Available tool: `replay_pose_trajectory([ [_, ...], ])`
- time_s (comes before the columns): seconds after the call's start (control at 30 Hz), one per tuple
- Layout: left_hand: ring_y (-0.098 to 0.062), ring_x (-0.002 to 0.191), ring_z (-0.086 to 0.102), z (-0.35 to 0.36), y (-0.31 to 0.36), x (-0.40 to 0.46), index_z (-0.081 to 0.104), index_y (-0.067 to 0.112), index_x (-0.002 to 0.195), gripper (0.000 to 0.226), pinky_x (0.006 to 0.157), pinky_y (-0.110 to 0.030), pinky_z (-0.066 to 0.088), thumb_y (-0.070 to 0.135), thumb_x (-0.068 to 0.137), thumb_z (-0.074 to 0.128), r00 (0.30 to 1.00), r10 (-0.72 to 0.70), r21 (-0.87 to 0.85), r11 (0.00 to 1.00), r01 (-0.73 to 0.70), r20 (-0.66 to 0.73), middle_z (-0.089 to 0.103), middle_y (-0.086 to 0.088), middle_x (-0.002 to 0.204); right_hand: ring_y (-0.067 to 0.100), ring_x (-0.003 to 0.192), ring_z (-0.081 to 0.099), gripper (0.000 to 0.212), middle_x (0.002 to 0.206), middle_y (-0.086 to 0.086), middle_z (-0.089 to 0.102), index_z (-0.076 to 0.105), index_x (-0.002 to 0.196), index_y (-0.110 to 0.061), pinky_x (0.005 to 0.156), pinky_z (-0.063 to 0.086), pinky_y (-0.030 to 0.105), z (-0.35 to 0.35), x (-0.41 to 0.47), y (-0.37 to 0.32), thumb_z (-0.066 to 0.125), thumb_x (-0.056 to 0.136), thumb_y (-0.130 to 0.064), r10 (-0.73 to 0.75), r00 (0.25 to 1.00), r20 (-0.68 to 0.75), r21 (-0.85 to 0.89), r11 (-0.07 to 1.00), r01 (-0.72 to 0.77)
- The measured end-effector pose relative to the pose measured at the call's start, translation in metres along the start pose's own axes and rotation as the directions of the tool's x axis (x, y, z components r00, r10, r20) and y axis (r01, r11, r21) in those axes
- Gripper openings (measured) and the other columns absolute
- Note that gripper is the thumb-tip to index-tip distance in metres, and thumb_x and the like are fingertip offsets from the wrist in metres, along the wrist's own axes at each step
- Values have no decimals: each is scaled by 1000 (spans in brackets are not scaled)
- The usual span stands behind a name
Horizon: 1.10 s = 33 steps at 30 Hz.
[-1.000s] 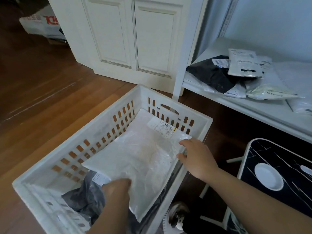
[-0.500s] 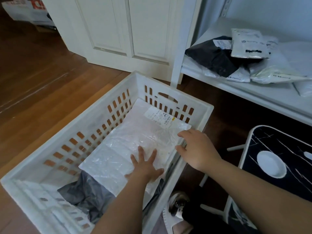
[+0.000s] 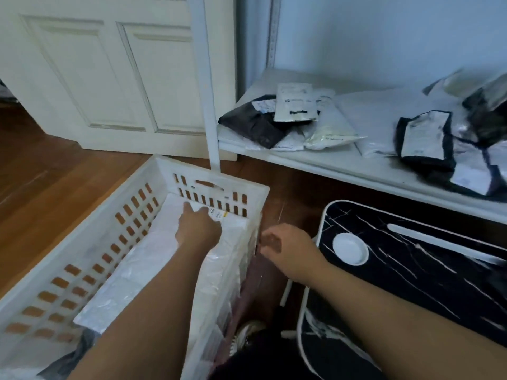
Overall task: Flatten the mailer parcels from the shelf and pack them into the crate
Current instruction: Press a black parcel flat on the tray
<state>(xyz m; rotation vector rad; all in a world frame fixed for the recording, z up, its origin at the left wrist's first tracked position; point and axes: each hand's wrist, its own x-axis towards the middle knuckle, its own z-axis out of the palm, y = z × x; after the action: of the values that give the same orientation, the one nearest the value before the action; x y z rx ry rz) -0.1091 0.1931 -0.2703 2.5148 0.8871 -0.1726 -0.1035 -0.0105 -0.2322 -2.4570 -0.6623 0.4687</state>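
Crate (image 3: 82,237) on wooden floor (image 3: 41,174)

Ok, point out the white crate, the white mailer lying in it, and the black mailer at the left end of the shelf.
white crate (image 3: 248,187): head view, far rim by the corner.
white mailer (image 3: 153,259): head view, bare middle of its top face.
black mailer (image 3: 252,127): head view, middle of its dark top.

Left hand (image 3: 198,229) now farther up the mailer (image 3: 167,259) (right hand (image 3: 288,249) withdrawn).

The left hand (image 3: 198,229) hides part of the mailer's label (image 3: 218,214).
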Motion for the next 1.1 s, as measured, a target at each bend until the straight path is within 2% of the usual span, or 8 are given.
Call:
replay_pose_trajectory([
  [0.17,-27,133,41,-20,96,-36,50,10,137,47,108,-40,34,27,93,53,935,327,-28,942,-333,-138,41,-11,147,19,116,51,35,127,3,55,61,123,-17,99,41,30,-56,-68,66,61,91,-32,183,980,-74,-115,975,-191],
  [0.3,-26,134,40,19,166,-72,54,9,134,48,110,-38,34,31,91,58,860,509,11,861,-509,-28,45,-13,144,18,115,52,35,127,2,53,61,123,-19,98,41,27,-96,-141,142,61,91,-34,395,898,-195,-61,909,-413],
  [0.5,-24,130,44,105,237,-139,58,10,130,45,108,-32,34,30,90,62,758,606,-39,786,-617,242,49,-10,141,24,123,44,39,129,5,51,59,124,-15,100,41,32,-133,-247,250,61,90,-35,645,618,-450,10,695,-719],
  [0.63,-21,124,51,145,264,-175,60,12,128,41,107,-30,36,28,90,64,712,614,-72,772,-631,340,51,-9,138,27,122,42,58,132,7,47,52,129,-19,94,42,36,-145,-286,298,66,82,-49,711,440,-548,111,583,-805],
  [0.8,-14,110,57,167,283,-197,58,16,130,41,99,-23,40,29,91,62,675,623,-72,754,-653,395,55,-2,131,26,145,12,84,159,5,11,21,150,-34,114,28,44,-144,-280,333,61,81,-60,644,603,-472,-69,654,-753],
  [0.9,-12,110,57,173,290,-200,57,17,131,40,94,-17,38,28,92,61,668,618,-69,753,-654,414,56,-1,130,25,148,-8,90,161,1,-9,7,152,-39,116,15,49,-143,-260,345,58,82,-64,627,688,-365,-122,701,-703],
  [1.0,-10,110,57,177,293,-200,57,19,131,39,90,-11,36,26,93,60,675,610,-82,764,-640,416,55,0,133,29,147,-4,84,161,2,-3,9,151,-38,115,23,50,-140,-244,354,59,85,-54,647,695,-315,-118,700,-705],
  [1.1,-8,110,57,180,297,-203,56,20,132,39,87,-9,35,26,93,60,680,605,-98,772,-628,414,55,1,133,33,141,13,74,156,10,15,15,150,-30,106,39,44,-145,-239,360,57,90,-22,631,684,-365,-174,676,-716],
])
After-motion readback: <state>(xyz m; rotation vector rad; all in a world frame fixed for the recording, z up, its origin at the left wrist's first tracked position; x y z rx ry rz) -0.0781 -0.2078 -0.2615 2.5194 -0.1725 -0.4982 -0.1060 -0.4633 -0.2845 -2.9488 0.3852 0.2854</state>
